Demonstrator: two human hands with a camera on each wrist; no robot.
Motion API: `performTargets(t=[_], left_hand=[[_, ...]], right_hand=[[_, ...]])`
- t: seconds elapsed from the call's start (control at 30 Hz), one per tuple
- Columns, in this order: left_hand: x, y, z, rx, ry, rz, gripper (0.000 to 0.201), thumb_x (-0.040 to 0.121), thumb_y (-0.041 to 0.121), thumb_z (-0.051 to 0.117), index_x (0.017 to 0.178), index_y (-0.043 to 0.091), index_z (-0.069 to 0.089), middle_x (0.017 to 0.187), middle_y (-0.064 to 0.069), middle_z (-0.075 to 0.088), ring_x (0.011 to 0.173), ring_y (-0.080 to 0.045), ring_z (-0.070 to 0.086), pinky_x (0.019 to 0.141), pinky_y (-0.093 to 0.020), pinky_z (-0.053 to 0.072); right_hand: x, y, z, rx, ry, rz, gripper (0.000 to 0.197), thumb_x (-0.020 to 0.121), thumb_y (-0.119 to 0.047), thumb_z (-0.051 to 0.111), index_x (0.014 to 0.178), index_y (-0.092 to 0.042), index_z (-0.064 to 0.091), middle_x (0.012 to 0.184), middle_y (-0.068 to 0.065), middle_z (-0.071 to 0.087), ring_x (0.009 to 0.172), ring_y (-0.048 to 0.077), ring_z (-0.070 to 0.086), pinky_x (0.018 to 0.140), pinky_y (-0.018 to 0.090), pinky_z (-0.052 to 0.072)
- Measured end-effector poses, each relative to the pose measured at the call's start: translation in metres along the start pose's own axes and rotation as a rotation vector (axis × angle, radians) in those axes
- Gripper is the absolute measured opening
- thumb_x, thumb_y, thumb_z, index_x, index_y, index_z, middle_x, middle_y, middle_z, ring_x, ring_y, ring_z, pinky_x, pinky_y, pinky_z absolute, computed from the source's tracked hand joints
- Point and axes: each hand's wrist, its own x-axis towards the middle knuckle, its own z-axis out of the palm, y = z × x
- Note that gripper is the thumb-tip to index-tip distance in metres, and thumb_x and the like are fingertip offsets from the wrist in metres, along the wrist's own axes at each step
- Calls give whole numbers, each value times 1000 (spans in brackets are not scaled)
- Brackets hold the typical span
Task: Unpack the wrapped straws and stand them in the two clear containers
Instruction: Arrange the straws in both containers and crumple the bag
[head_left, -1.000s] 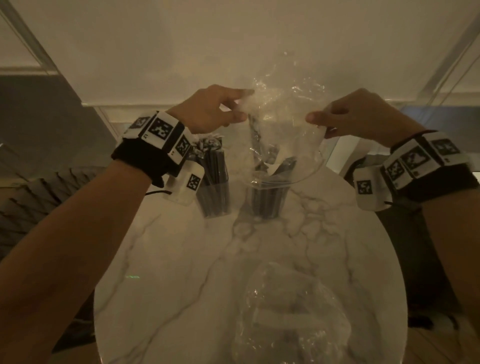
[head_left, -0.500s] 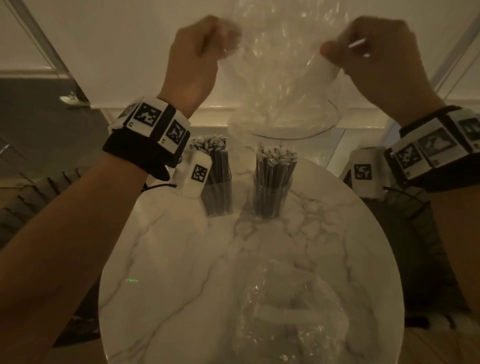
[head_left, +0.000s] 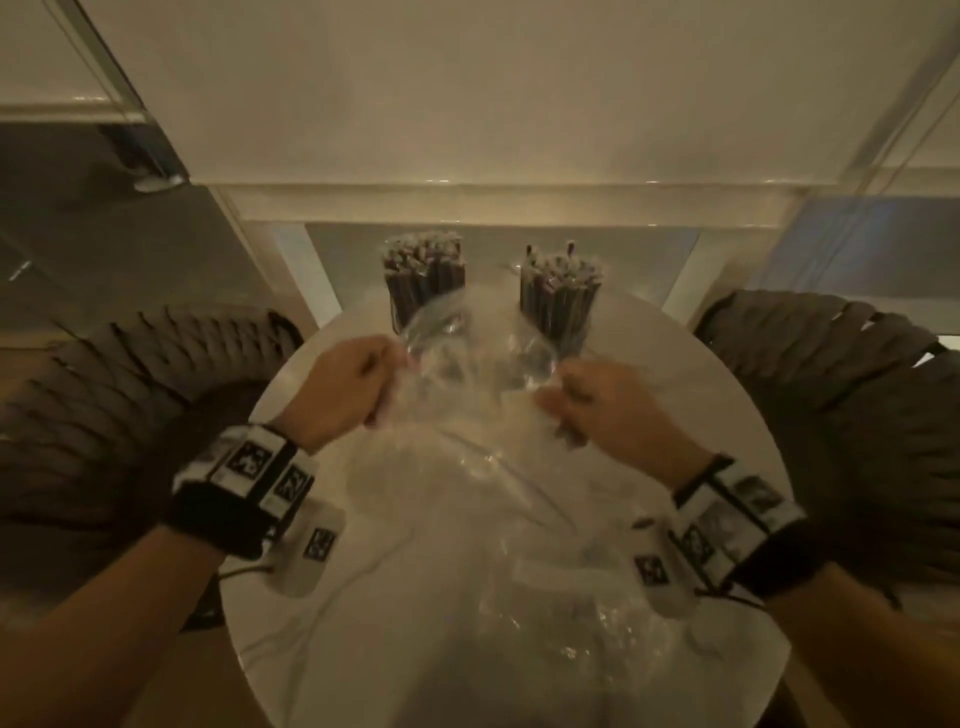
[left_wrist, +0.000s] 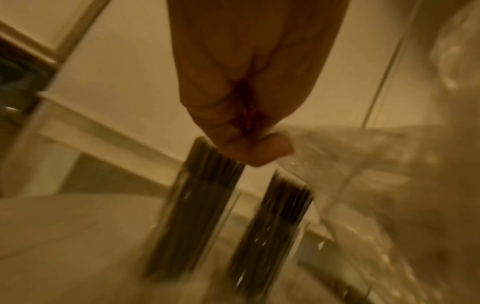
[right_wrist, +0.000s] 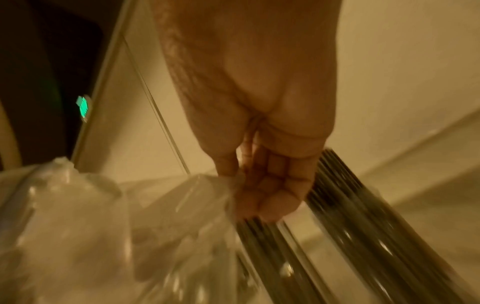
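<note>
Nearest the person, a second crumpled clear wrapper (head_left: 545, 618) lies on the round marble bench (head_left: 291, 597); whether anything is left inside it is too blurred to tell. Above the middle of the bench both hands grip one empty clear plastic bag (head_left: 467, 410) stretched between them: the left hand (head_left: 343, 389) has its fingers curled on the bag's left edge, the right hand (head_left: 608, 410) pinches its right edge. The bag's span runs side to side, and it hangs just in front of the containers, partly veiling their lower walls. Beyond it, at the far edge of the bench, stand the left container (head_left: 423, 296) and the right container (head_left: 561, 306), side by side and apart, each packed with dark wrapped straws (head_left: 423, 254) standing upright. Each hand is about equally near its own container, so the unpacking looks nearly done
</note>
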Motion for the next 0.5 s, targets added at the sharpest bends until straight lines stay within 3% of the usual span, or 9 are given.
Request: performTargets(t=[0.1,0.17,0.23,0.3,0.33,0.4,0.5], left_hand=[[-25,-47,29,-62,-118,-263,28,100,16,38,86,14,63,55,-3,54,43,-10,51,40,-20,46],[-37,-70,44,-103,-210,-415,26,99,13,39,88,11,62,55,-4,54,45,-13,51,45,-26,48],[-46,-84,53,-17,-376,-518,22,99,18,41,101,8,61,67,-6,58,55,-16,55,54,-27,50],[-49,-90,52,135,-528,-565,28,97,29,47,115,10,55,91,-8,63,71,-18,59,65,-28,51],[-47,-91,49,218,-542,-546,32,95,33,51,118,12,53,103,-8,62,80,-20,61,73,-30,52],[-36,-88,40,341,-429,-428,36,92,33,56,121,13,53,114,-8,62,95,-23,61,87,-35,49],[-12,-55,29,298,-197,-204,26,91,27,58,114,15,59,105,-4,64,87,-18,60,84,-32,49]], right_hand=[[-4,30,48,74,-191,191,26,89,-21,61,68,-11,49,56,1,58,34,-1,53,38,12,44],[-5,43,69,86,-280,242,29,89,-23,61,65,-14,48,57,4,59,36,2,54,39,14,45],[-4,49,79,27,-349,259,28,90,-27,60,67,-12,52,56,3,60,38,3,55,42,14,46],[-3,52,77,-22,-372,269,26,89,-30,60,73,-10,58,58,0,61,39,1,56,45,13,47],[-1,53,72,-35,-355,267,24,88,-30,61,76,-9,60,60,1,62,43,3,58,46,14,48],[4,55,53,-56,-290,246,20,89,-25,60,80,-7,64,65,4,64,48,5,60,49,16,50],[14,58,15,-14,-102,245,14,90,-12,56,79,-8,63,65,5,63,42,0,59,47,14,51]])
